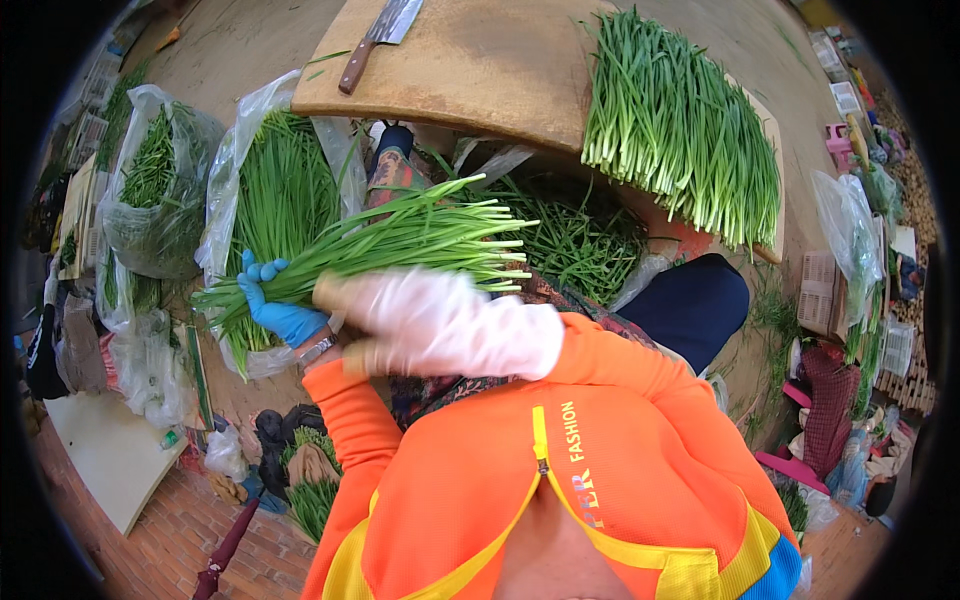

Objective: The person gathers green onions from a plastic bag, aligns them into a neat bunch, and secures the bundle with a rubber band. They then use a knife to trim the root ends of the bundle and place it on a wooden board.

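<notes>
My left hand, in a blue glove, grips the leafy end of a bunch of garlic chives; the pale cut stems point right. Just below the bunch my right hand is blurred by motion, in a white sleeve cover or glove with yellowish fingers; its finger posture and any contact with the leaves cannot be made out. A cleaver with a wooden handle lies on the wooden board ahead. A thick row of chives rests at the board's right side, stems towards me.
An open plastic bag of chives stands at left, beside another clear bag of greens. Loose trimmings fill a plastic-lined container below the board, between my legs. Crates and bags stand at the far right. A pale panel lies lower left.
</notes>
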`<action>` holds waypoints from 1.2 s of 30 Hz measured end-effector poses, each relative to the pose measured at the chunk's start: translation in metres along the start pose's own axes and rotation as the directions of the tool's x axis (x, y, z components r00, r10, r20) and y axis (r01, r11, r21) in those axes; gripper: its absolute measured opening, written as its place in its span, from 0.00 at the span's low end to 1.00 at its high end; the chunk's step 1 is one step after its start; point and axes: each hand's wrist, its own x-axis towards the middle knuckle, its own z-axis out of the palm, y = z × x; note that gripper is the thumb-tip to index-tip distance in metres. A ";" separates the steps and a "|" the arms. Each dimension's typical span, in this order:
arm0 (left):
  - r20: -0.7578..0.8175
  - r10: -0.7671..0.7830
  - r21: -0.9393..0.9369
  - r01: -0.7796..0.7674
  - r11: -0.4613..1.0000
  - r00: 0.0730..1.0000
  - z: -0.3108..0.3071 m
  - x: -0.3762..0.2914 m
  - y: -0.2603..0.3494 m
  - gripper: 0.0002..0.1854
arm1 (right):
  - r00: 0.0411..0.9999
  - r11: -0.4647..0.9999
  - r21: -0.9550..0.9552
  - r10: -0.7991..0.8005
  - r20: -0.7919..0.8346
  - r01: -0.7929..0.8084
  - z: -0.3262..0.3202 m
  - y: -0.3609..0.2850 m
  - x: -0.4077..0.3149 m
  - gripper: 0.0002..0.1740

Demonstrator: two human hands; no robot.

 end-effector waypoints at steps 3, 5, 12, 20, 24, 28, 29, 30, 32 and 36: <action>-0.043 -0.053 -0.035 0.051 0.998 0.998 -0.013 0.003 -0.005 0.23 | 0.762 0.988 -0.060 0.148 0.631 -0.142 0.005 -0.004 -0.009 0.19; -0.022 -0.078 -0.053 0.076 0.996 0.997 -0.023 0.000 -0.005 0.23 | 0.879 0.967 0.036 0.214 0.425 -0.253 0.004 -0.003 -0.017 0.20; -0.038 -0.090 -0.138 0.084 0.987 0.995 -0.025 -0.009 -0.005 0.23 | 0.709 0.779 0.172 0.622 -0.332 -0.603 -0.072 0.022 -0.051 0.09; -0.086 -0.061 -0.066 0.055 0.996 0.994 -0.012 -0.015 -0.007 0.22 | 0.895 0.793 -0.454 0.243 -0.375 -0.406 -0.034 0.080 -0.051 0.19; -0.076 -0.105 -0.130 0.094 0.987 0.992 -0.022 -0.014 0.000 0.20 | 0.553 0.690 0.415 0.723 -0.413 -0.593 -0.059 0.076 -0.056 0.13; 0.009 -0.135 -0.209 0.134 0.969 0.991 -0.024 -0.014 -0.001 0.20 | 0.664 0.735 0.232 0.677 -0.319 -0.638 -0.063 0.059 -0.059 0.23; -0.015 -0.113 -0.181 0.109 0.977 0.993 -0.023 -0.015 -0.001 0.21 | 0.830 0.806 -0.259 0.436 -0.349 -0.532 -0.055 0.059 -0.057 0.27; -0.006 -0.105 -0.176 0.102 0.979 0.994 -0.022 -0.015 -0.002 0.21 | 0.837 0.798 -0.292 0.430 -0.338 -0.528 -0.044 0.061 -0.054 0.32; -0.009 -0.103 -0.171 0.100 0.980 0.995 -0.020 -0.016 -0.001 0.22 | 0.818 0.744 -0.361 0.436 -0.375 -0.562 -0.030 0.073 -0.051 0.24; -0.026 -0.139 -0.182 0.132 0.974 0.990 -0.023 -0.015 0.003 0.20 | 0.703 0.843 -0.052 0.411 -0.580 -0.535 -0.039 0.104 -0.067 0.10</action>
